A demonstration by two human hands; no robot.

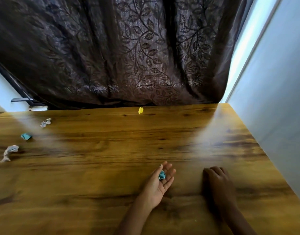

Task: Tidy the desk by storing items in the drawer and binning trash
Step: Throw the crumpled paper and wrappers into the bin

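My left hand (158,182) lies palm up on the wooden desk (103,158), fingers nearly straight, with a small crumpled blue paper ball (162,175) resting in the palm. My right hand (217,182) rests palm down on the desk just to the right, fingers bent at the tips, holding nothing. More scraps lie far off: a yellow crumpled piece (140,110) at the back edge, and at the left a white scrap (45,122), a blue ball (26,136) and a twisted white paper (8,152).
A dark leaf-patterned curtain (129,56) hangs behind the desk. A pale wall (273,99) runs along the desk's right edge. No drawer or bin is in view.
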